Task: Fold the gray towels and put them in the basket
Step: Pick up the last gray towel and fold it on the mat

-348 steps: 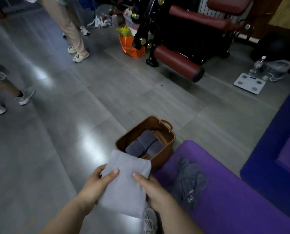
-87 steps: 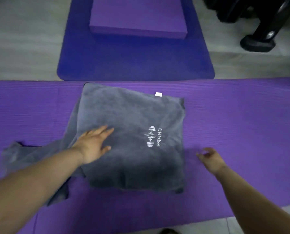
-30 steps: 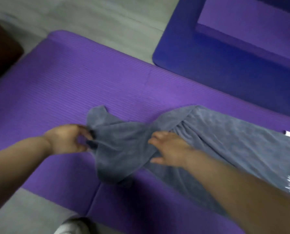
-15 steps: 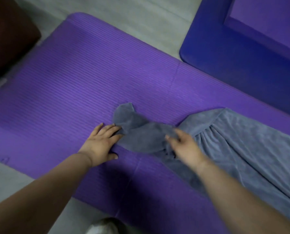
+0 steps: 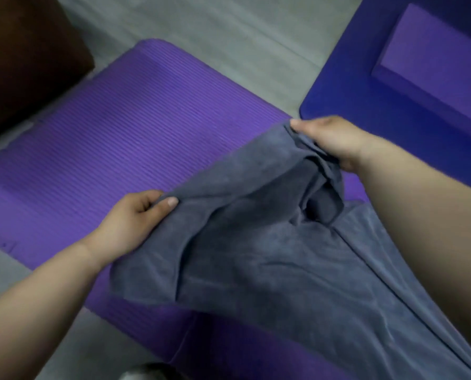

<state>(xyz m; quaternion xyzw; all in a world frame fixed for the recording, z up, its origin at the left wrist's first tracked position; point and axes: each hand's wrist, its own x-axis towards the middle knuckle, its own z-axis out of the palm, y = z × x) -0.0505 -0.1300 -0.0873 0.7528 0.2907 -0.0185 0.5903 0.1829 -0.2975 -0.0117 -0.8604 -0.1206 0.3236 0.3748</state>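
The left hand pinches one edge of the soft gray fabric towel, thumb on top and fingers curled beneath. The right hand, farther off and to the right, grips a bunched corner of the same towel in curled fingers. The towel's edge runs between the two hands. The rest of the cloth hangs in folds and trails toward the near right, passing under the right forearm.

Only one towel is visible, and it lies over a ribbed purple foam mat spread on the gray floor. A second, dark blue mat lies at the far right, carrying a single lighter purple rectangular block. One dark brown basket stands at the far left, just beside the purple mat's corner, well apart from the towel.
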